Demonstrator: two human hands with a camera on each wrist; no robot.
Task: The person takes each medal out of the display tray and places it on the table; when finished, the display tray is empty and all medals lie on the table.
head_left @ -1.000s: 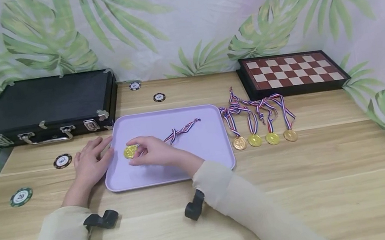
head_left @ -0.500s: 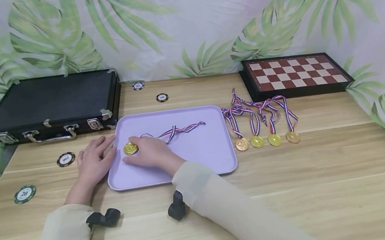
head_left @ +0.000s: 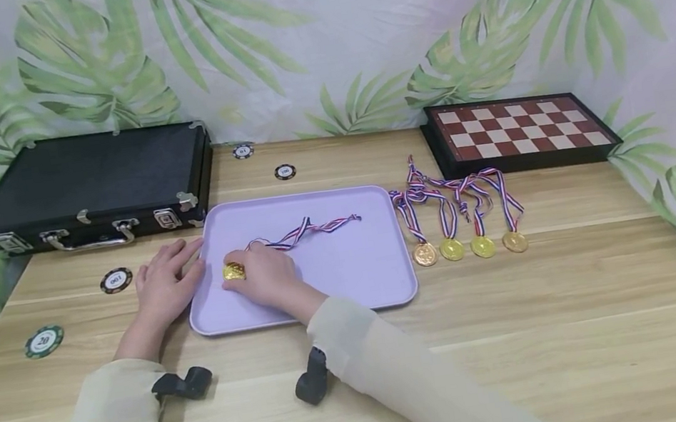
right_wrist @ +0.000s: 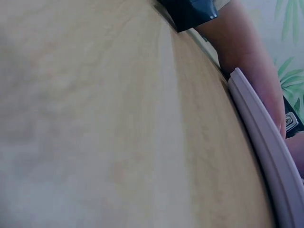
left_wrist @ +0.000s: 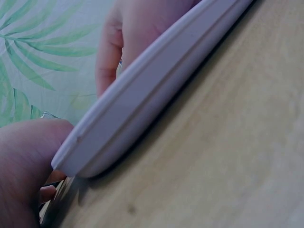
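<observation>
The right hand pinches a gold medal at the left part of the lilac tray, fingers curled round the disc. Its striped ribbon trails away to the right and slightly back, its long axis running across the tray. The left hand lies flat, fingers straight, against the tray's left rim. The tray sits on a wooden table, with four more medals just right of it, a black case behind left, a chessboard behind right, and a leaf-print backdrop.
</observation>
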